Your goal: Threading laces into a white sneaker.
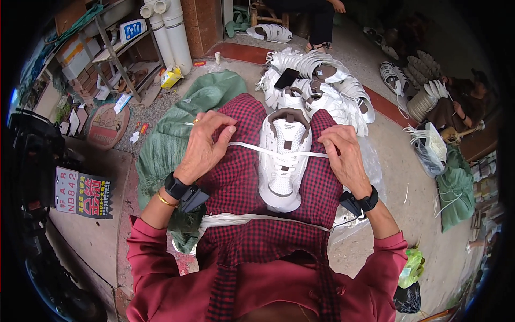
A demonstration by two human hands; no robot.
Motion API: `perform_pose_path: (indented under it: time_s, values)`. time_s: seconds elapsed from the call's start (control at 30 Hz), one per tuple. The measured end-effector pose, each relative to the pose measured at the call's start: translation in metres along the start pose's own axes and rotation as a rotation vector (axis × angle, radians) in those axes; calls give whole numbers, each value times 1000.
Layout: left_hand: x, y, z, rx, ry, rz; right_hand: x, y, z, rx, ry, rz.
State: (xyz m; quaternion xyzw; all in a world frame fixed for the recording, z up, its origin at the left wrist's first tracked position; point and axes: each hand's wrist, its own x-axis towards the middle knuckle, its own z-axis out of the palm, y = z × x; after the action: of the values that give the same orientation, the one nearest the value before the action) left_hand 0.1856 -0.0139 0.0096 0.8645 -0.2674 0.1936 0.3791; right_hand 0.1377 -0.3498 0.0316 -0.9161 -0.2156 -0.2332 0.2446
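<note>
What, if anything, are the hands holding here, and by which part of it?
A white lace: the left hand has the length left of the white shoe, the right hand the length to its right.

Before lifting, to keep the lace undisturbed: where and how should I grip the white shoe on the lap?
Probably pinch the heel collar from the far side: the white shoe lies heel outward, and the lace, stretched between left hand and right hand, crosses its middle.
</note>
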Motion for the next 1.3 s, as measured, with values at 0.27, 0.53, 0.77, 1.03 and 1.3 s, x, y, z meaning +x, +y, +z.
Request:
perform_pose_path:
  time_s: [0.27, 0.53, 0.77, 1.03, 1.3]
  values:
    - [7, 49, 29, 217, -232, 203, 2, -14, 14, -113, -197, -80]
    - [9, 54, 26, 168, -357, 175, -1, -11, 18, 236, -198, 54]
    - [17, 52, 26, -20, -332, 149, -2, -8, 19, 266, -198, 109]
    - [17, 28, 26, -87, -392, 130, -8, 1, 19, 256, -185, 97]
    - [14, 15, 13, 80, -270, 383, -6, -7, 8, 212, -326, 68]
